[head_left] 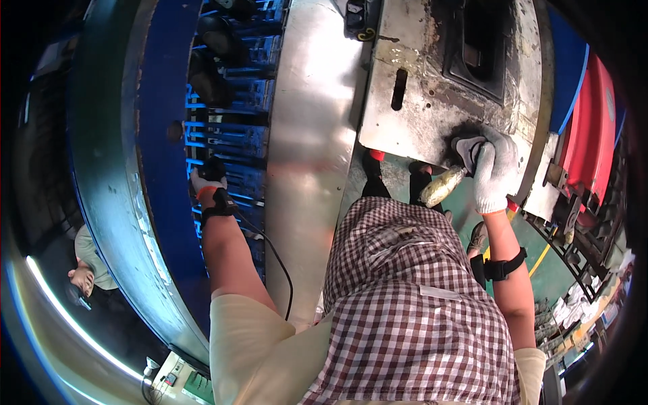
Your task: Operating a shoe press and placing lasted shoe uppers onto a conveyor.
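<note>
My left hand point(207, 179), in a white glove with an orange cuff, reaches onto a rack of blue pins point(236, 145). Its fingers close around a black rounded piece point(214, 167), whose kind I cannot make out. At the near edge of a worn metal table point(405, 125), my right hand point(498, 169), in a white knitted glove, is closed on a dark grey curved piece point(467, 147). From that piece a yellowish, wrapped-looking end point(442, 187) sticks out past the table edge. The glove hides part of the grey piece.
Several dark shoe-like pieces point(210, 77) sit farther along the rack. Between rack and table runs a shiny metal panel point(310, 148). A dark recess point(482, 44) opens in the tabletop. A red machine part point(592, 128) stands right; another person point(91, 270) is at far left.
</note>
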A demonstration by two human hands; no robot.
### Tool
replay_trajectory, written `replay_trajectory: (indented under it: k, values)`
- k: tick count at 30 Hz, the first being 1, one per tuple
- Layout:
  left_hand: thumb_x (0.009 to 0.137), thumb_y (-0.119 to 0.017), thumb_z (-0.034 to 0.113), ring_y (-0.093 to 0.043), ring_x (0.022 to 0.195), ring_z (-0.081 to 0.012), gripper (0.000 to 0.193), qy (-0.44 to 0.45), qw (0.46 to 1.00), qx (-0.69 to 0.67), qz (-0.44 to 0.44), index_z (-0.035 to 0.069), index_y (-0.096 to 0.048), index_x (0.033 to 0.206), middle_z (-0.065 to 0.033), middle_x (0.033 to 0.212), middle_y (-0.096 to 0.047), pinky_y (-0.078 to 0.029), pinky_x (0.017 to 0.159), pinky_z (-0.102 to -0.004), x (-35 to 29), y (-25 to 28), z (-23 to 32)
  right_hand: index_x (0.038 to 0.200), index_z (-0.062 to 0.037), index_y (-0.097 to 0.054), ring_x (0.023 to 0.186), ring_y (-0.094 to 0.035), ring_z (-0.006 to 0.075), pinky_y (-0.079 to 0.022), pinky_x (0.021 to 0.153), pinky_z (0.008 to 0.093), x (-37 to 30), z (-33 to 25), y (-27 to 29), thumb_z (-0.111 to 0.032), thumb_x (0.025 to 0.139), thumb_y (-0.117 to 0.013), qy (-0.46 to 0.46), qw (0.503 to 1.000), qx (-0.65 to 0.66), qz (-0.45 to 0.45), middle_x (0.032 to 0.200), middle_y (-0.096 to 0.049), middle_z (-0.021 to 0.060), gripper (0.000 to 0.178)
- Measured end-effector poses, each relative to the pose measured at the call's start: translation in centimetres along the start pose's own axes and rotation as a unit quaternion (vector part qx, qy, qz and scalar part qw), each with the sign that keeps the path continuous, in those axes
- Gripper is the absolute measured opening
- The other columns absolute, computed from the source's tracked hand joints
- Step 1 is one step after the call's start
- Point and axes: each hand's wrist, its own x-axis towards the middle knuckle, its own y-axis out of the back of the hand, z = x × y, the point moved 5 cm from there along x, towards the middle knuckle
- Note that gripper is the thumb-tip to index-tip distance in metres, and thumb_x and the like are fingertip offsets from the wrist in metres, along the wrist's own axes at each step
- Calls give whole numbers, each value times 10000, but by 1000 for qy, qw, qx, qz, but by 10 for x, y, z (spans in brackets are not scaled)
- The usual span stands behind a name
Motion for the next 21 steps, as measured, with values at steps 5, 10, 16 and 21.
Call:
replay_trajectory:
  k: [5, 10, 16, 21]
  values:
    - [809, -668, 291, -635, 1220, -327, 475, -5, 944, -194, -268, 130, -684, 1256, -77, 1264, -700, -491, 1015, -582, -22, 31, -25, 1143, -45, -715, 1003, -629, 359, -489, 939, 455, 2, 1, 5, -98, 927, -570, 19, 999, -10, 31, 1034, -692, 169, 266]
    - [774, -624, 152, -576, 1298, -402, 544, 24, 918, -257, -300, -30, -621, 1286, -216, 1339, -640, -429, 1113, -649, -122, 14, -77, 1118, -56, -713, 941, -622, 355, -497, 904, 461, 2, 2, 7, -118, 924, -573, 21, 999, 5, 30, 967, -676, 155, 247]
    - [609, -549, 56, -566, 1321, -388, 779, 129, 890, -100, -426, 23, -582, 1386, -152, 1377, -624, -419, 1177, -525, -263, -39, -115, 1116, -63, -690, 1052, -588, 359, -458, 965, 489, 9, -16, 19, -180, 913, -609, 102, 994, -21, 14, 1061, -660, 154, 249]
    - [727, -594, 87, -532, 1361, -402, 801, 188, 732, 15, -654, -8, -440, 1508, -195, 1469, -549, -393, 1190, -535, -394, -127, -154, 1542, -28, -405, 1438, -412, 417, -265, 1244, 465, 15, -73, 26, -300, 924, -666, 52, 949, 256, -178, 1520, -464, 225, 724]
